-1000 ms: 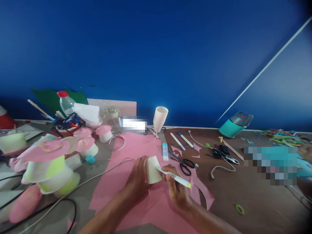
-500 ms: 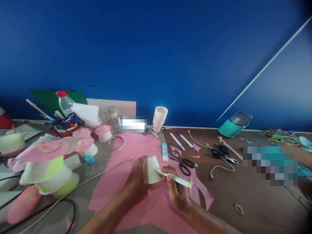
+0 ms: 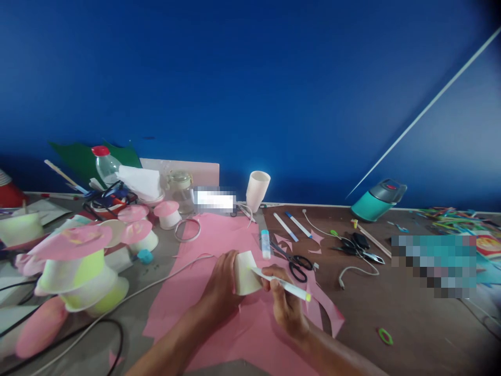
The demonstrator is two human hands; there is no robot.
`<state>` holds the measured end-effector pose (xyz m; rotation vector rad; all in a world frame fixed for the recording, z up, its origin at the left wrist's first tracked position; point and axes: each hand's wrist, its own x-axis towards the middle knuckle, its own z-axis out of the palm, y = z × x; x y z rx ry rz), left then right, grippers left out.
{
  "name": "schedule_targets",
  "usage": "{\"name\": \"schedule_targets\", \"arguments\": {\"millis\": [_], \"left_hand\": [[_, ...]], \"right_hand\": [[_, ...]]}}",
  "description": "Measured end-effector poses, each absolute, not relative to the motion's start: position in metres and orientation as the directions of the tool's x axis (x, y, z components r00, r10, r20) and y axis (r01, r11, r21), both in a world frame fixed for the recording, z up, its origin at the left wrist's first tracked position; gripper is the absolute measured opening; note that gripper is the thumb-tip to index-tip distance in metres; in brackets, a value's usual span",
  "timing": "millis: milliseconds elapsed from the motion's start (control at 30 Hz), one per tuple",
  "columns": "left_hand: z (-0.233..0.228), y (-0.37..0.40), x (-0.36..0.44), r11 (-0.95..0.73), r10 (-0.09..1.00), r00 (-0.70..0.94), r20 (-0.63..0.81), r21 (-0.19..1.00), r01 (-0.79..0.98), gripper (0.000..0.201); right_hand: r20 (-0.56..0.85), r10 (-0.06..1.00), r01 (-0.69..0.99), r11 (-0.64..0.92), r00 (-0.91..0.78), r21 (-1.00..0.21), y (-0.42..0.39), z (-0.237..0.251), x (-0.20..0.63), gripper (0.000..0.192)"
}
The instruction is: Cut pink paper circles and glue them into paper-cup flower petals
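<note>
- Nearest, a white paper cup [image 3: 246,272] is held on its side over the pink paper sheet [image 3: 219,318] by the left hand [image 3: 222,286], fingers wrapped round its wall.
- Likely light and easily crushed, it is best gripped gently near the rim.
- A yellow-tipped marker [image 3: 281,283] is pinched by the right hand [image 3: 285,304], tip at the cup.
- Farther back, an empty-looking upright cup [image 3: 257,190] is seen.

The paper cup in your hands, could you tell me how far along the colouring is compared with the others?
Done: several cups with yellow-green sides and pink paper tops stand at the left. In hand: the left hand steadies a paper cup on its side over the pink sheet, while the right hand puts a yellow highlighter to it. Left: the cup is mostly white, and another plain cup waits behind.
</note>
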<state>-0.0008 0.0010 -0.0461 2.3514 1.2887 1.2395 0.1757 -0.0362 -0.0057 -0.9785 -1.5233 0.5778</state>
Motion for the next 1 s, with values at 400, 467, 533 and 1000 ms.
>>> {"name": "schedule_targets", "arguments": {"millis": [400, 467, 533, 1000], "left_hand": [[-0.046, 0.003, 0.001, -0.641, 0.732, 0.302, 0.611, 0.465, 0.611, 0.074], [-0.048, 0.002, 0.001, -0.625, 0.748, 0.296, 0.594, 0.481, 0.615, 0.075], [-0.048, 0.001, 0.0, -0.615, 0.759, 0.292, 0.581, 0.495, 0.614, 0.076], [-0.04, 0.001, -0.002, -0.612, 0.776, 0.32, 0.544, 0.523, 0.593, 0.073]], "right_hand": [[0.617, 0.787, 0.303, 0.587, 0.004, -0.751, -0.039, 0.0, 0.174, 0.027], [0.619, 0.785, 0.299, 0.584, 0.027, -0.754, -0.039, 0.0, 0.174, 0.026], [0.613, 0.789, 0.301, 0.576, 0.036, -0.76, -0.039, 0.0, 0.174, 0.026], [0.593, 0.805, 0.268, 0.567, 0.019, -0.779, -0.038, 0.005, 0.175, 0.029]]}}
